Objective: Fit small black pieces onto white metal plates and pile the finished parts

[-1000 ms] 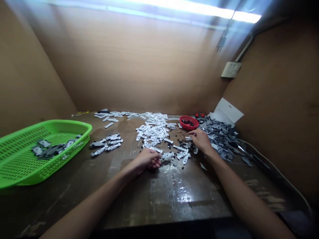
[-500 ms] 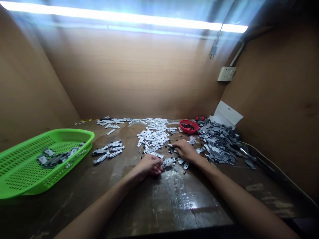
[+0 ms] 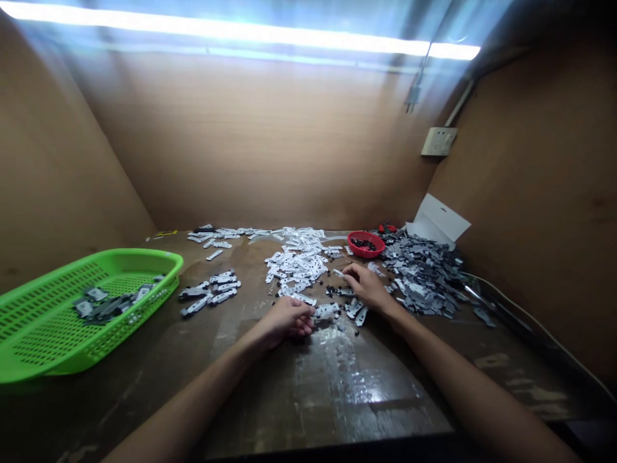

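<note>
My left hand rests on the dark worktable, fingers curled and pinching the end of a small white flat part. My right hand lies a little further back and to the right, fingers bent in a pinch over tiny black bits scattered on the table; what it holds is too small to make out. A pile of white flat parts lies just behind both hands.
A green perforated basket with several grey parts stands at the left. A small red bowl of black bits and a heap of grey parts sit at the back right. More white parts lie left of centre. Brown walls close in the bench.
My right hand came back from near the red bowl toward the middle, then shifted slightly right and back. My left hand stayed on the white part. The camera tilted a little.
</note>
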Tool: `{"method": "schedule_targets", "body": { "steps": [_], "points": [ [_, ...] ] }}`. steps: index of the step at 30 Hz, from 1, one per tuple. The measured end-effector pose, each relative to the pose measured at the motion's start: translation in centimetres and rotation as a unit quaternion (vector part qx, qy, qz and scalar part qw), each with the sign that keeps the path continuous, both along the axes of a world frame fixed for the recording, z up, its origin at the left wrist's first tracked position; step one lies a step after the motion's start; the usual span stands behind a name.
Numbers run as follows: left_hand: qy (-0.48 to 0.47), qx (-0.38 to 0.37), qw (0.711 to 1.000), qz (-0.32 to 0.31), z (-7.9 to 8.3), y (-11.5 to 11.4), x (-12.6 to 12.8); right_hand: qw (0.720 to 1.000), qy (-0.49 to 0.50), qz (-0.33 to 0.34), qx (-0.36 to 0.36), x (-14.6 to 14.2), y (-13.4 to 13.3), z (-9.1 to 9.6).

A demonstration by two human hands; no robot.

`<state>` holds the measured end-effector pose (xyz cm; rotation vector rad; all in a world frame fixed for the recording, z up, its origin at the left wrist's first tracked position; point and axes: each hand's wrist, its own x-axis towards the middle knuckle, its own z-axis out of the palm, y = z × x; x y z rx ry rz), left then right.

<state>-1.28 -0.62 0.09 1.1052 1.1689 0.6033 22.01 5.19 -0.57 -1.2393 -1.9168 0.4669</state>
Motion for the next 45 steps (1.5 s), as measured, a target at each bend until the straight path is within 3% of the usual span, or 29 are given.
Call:
{"method": "schedule_targets", "body": {
  "steps": [5, 12, 18, 31, 45],
  "points": [
    [-0.011, -0.001, 1.000, -0.004, -0.2, 0.1, -0.1, 0.967, 0.178, 0.058, -0.174, 0.0, -0.9, 0.6],
    [-0.012, -0.001, 1.000, -0.005, -0.2, 0.2, -0.2, 0.906, 0.291, 0.109, -0.287, -0.6, -2.3, 1.7],
    [-0.009, 0.000, 1.000, -0.008, -0.3, 0.2, -0.2, 0.904, 0.256, 0.147, -0.310, -1.8, -3.4, 1.7],
    [-0.018, 0.001, 1.000, -0.007, -0.8, 0.3, -0.2, 0.911, 0.218, 0.138, -0.323, -2.3, -3.8, 1.7],
    [-0.060, -0.039, 0.997, 0.013, -0.3, 0.4, -0.6, 0.898, 0.267, 0.112, -0.330, -2.8, -4.2, 1.3]
  ]
}}
